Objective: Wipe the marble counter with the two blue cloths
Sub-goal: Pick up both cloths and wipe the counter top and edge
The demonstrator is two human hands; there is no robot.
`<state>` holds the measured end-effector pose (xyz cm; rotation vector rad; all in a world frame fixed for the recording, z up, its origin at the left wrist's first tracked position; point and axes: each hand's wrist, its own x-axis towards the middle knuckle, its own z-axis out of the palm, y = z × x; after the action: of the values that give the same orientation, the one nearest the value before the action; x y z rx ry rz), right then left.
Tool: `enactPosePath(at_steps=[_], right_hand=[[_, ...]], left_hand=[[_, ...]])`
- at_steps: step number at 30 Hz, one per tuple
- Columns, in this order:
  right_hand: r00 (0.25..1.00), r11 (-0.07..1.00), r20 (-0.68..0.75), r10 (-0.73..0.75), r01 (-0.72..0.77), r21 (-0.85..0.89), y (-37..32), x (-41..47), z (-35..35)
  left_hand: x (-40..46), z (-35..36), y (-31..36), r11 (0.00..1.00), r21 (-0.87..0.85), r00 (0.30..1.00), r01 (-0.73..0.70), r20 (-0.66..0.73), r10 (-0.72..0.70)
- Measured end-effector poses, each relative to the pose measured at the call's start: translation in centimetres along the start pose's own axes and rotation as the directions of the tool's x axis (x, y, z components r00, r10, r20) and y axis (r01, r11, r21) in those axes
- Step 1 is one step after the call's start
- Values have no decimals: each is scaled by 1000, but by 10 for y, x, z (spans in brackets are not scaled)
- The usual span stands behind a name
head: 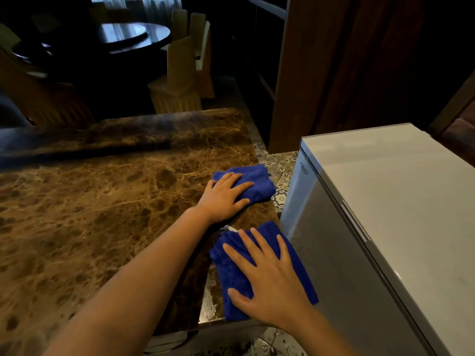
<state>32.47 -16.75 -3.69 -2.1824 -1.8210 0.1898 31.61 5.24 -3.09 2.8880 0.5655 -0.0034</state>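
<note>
The brown veined marble counter (102,201) fills the left and middle of the head view. Two blue cloths lie near its right edge. My left hand (223,199) presses flat, fingers spread, on the farther blue cloth (259,181), which is bunched at the counter's right edge. Closer to me, my right hand (270,281) lies flat with fingers apart on the nearer blue cloth (231,273), close to the counter's front right corner. My left forearm crosses the counter from the lower left.
A grey chest appliance (385,201) stands right beside the counter, with a narrow gap showing patterned floor tiles (280,165). A wooden panel (308,73) rises behind it. Beyond the counter's far edge are covered chairs (180,73) and a dark round table (123,34).
</note>
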Motion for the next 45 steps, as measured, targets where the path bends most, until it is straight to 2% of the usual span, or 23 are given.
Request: enactPosePath(at_steps=[6, 11, 14, 20, 26, 28, 34, 40, 44, 45], right_hand=[[1000, 1000, -17, -5, 5, -15, 1, -1, 1], [1000, 1000, -17, -1, 0, -28, 1, -2, 3], [1000, 1000, -10, 8, -8, -23, 0, -1, 3], [994, 994, -61, -90, 86, -68, -30, 15, 2], [999, 994, -19, -38, 35, -107, -32, 26, 14], [1000, 992, -22, -19, 16, -122, -32, 28, 16], [1000, 987, -28, -8, 3, -161, -35, 27, 17], [999, 989, -39, -7, 2, -145, -37, 26, 17], [1000, 990, -23, 2, -5, -142, -36, 26, 17], [1000, 990, -19, 3, -6, -143, -36, 26, 17]], left_hand=[[-11, -7, 5, 992, -119, 981, 41, -185, -62], [-41, -13, -9, 966, -258, 976, 17, -207, -72], [-75, -32, -21, 922, -384, 947, 47, -278, -164], [-174, -65, -60, 939, -333, 871, 85, -433, -232], [-263, -69, -113, 923, -240, 807, 300, -453, -380], [-279, -57, -129, 913, -204, 799, 354, -441, -408], [-298, -14, -155, 912, -142, 869, 384, -278, -409], [-284, -15, -176, 896, 59, 897, 440, -87, -434], [-254, -29, -196, 874, 120, 872, 471, 85, -482], [-246, -33, -199, 874, 113, 871, 472, 94, -482]])
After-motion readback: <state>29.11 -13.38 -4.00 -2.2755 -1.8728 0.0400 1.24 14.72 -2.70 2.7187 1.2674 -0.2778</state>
